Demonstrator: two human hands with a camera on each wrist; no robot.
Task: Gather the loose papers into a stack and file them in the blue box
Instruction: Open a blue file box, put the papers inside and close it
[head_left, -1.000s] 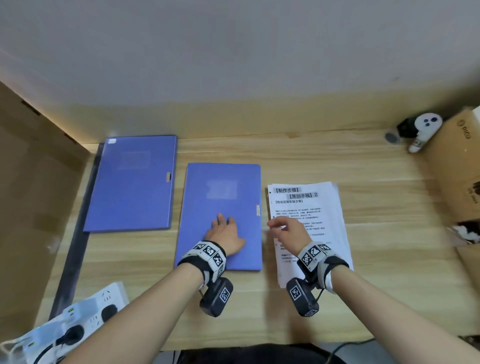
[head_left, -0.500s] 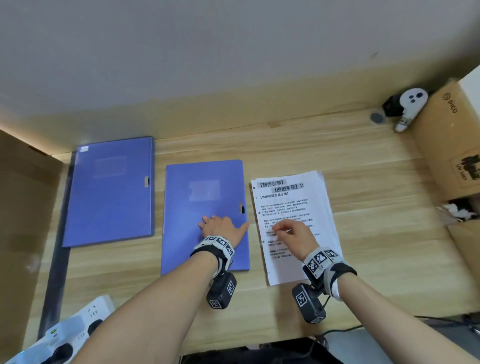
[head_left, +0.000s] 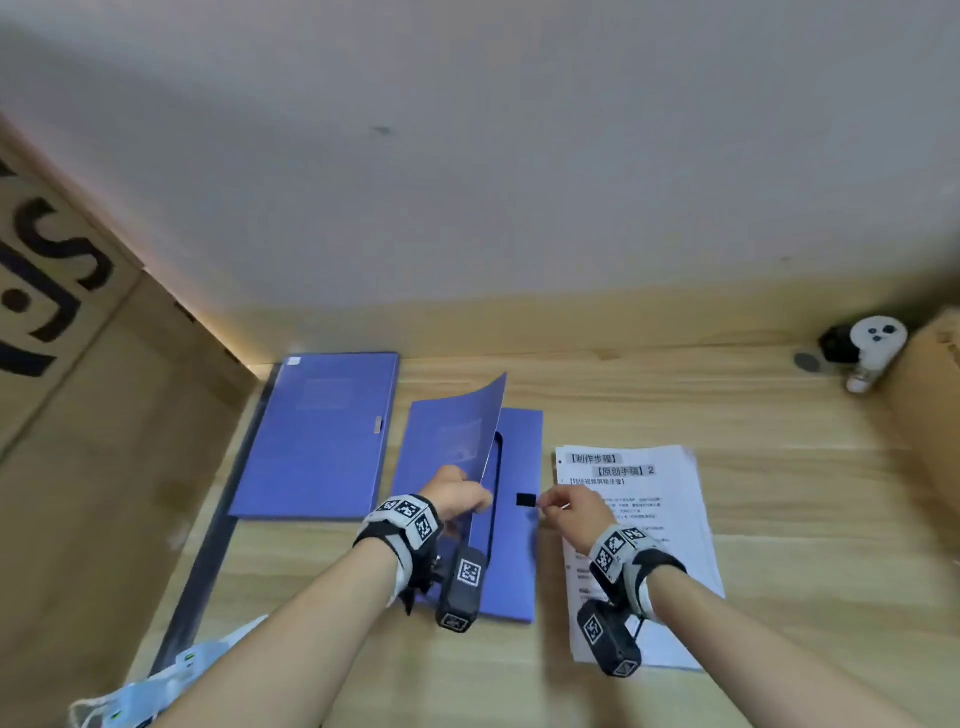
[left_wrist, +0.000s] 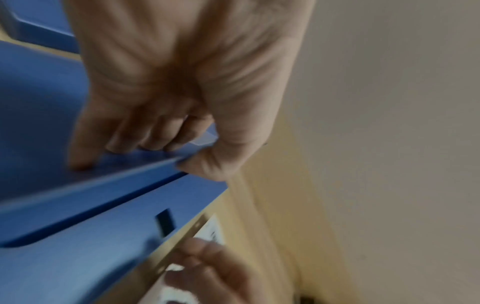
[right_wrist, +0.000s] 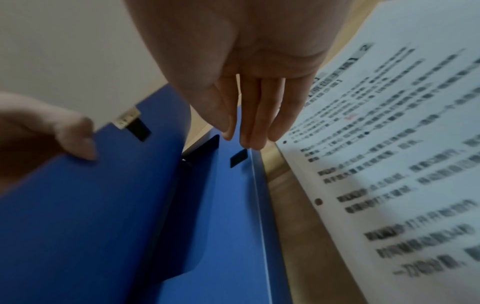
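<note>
a: blue box (head_left: 511, 519), the nearer one, now has its cover (head_left: 457, 431) lifted and curling up off the base; half a second back it was lying flat and closed under my left palm. my left hand (head_left: 457, 500) has gone from flat on top to gripping the cover's free edge, thumb under, fingers curled over it.

b: and your right?

a: right hand (head_left: 574, 512) has slid off the page toward the box's right edge, near the little black fastener patch (head_left: 525, 500). from the wrist view its fingers (right_wrist: 257, 115) hang straight and close together, holding nothing; whether they touch the box i can't tell.

b: so what does that get us?

a: the box is opening, which i read as the step before filing. the papers (head_left: 636, 545) already sit gathered just right of it on the desk (head_left: 805, 519), not yet inside.

b: give me the count.

a: two blue boxes, the second blue box (head_left: 317, 436) closed on the left. one stack of papers, sheet number unreadable. two hands.
</note>
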